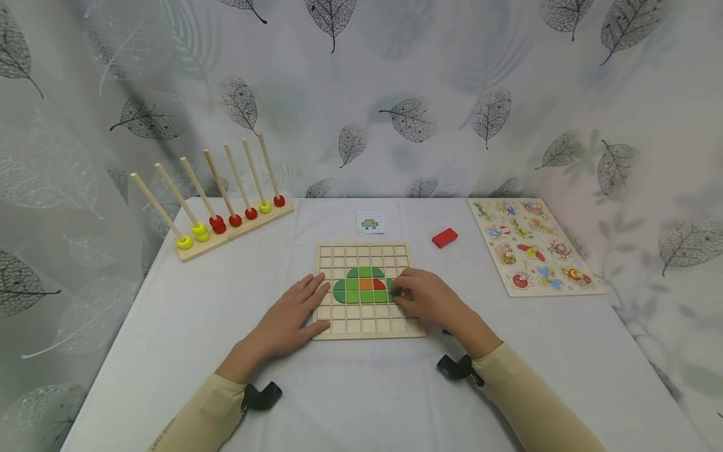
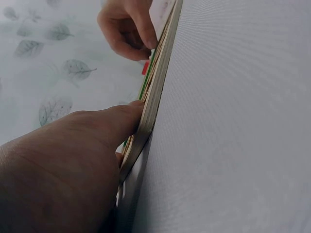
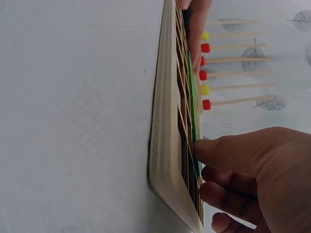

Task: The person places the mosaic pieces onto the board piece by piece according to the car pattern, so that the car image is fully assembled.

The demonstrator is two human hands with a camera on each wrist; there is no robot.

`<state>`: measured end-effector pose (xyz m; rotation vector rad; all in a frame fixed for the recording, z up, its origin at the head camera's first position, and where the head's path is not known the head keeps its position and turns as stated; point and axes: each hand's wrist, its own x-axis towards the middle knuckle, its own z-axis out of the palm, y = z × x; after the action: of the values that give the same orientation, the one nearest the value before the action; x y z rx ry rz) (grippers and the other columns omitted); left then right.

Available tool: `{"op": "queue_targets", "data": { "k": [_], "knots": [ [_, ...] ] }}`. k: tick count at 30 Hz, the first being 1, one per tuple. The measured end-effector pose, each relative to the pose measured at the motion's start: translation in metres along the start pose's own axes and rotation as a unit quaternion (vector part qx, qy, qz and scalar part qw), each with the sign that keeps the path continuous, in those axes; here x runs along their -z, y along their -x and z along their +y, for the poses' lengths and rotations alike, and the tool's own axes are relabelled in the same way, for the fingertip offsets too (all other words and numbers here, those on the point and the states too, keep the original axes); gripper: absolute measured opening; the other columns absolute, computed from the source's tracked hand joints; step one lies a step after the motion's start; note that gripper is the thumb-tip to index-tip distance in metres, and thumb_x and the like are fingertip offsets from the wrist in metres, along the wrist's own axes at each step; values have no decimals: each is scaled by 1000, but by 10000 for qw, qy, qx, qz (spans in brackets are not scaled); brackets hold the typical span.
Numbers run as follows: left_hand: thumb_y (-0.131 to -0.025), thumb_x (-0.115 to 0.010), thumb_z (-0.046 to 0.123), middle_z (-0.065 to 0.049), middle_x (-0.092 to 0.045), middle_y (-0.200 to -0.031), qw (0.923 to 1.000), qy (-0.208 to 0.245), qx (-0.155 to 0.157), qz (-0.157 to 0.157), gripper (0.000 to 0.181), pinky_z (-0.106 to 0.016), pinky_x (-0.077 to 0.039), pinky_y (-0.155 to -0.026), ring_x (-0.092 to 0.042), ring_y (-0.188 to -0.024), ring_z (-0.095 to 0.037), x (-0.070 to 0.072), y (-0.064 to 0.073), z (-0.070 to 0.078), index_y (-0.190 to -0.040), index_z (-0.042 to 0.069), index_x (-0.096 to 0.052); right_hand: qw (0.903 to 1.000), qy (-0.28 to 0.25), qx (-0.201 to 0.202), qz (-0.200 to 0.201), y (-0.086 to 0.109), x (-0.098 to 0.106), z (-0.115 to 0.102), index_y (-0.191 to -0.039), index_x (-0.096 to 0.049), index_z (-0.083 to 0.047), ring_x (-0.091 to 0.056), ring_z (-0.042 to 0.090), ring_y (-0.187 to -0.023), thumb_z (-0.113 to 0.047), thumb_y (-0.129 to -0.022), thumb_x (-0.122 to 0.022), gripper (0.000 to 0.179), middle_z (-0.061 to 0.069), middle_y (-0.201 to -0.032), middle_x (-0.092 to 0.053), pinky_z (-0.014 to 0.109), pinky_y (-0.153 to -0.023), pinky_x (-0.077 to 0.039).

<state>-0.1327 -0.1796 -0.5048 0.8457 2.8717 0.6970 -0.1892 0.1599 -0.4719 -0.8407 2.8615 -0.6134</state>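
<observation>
A square wooden grid board (image 1: 368, 326) lies on the white table, with light green, dark green, orange and red tiles (image 1: 380, 285) set in its middle cells. My left hand (image 1: 285, 321) rests flat on the board's left edge, fingers spread; in the left wrist view its thumb (image 2: 127, 119) presses the near rim. At the right end of the coloured shape, my right hand (image 1: 433, 300) pinches a dark green tile (image 1: 391, 292) with thumb and curled fingers. In the right wrist view the thumb (image 3: 209, 149) touches that tile, low against the grid.
Behind the board lies a small pattern card (image 1: 369, 223). A red block (image 1: 445, 237) sits to its right. A peg stand (image 1: 243, 233) with red and yellow beads stands back left. A wooden insect picture board (image 1: 533, 248) lies at the right.
</observation>
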Motion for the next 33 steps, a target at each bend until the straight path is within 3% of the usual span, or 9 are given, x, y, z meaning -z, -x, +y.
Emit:
{"op": "queue_targets", "data": {
  "k": [19, 27, 33],
  "knots": [
    [-107, -66, 48, -10, -22, -179, 10000, 51, -21, 25, 83, -52, -18, -132, -14, -165, -33, 0, 0, -1, -171, 7, -33, 9999, -111, -66, 14, 0, 8, 8, -108, -82, -18, -61, 11, -90, -19, -93, -89, 16, -9, -102, -69, 30, -82, -58],
    [-107, -65, 47, -11, -22, -179, 10000, 21, -62, 35, 82, -51, -18, -132, -15, -165, -34, 1, 0, -1, -170, 6, -33, 9987, -461, 183, 97, 7, 19, 13, -115, -81, -13, -63, 15, -93, -15, -93, -88, 23, -6, -105, -70, 35, -79, -57],
    [-107, -65, 47, -11, -23, -179, 10000, 35, -49, 40, 82, -51, -18, -132, -15, -165, -34, 1, 0, -1, -170, 6, -33, 9987, -426, 184, 205, 13, 25, 18, -116, -80, -13, -63, 16, -95, -16, -94, -87, 23, -3, -106, -71, 36, -79, -56]
  ]
}}
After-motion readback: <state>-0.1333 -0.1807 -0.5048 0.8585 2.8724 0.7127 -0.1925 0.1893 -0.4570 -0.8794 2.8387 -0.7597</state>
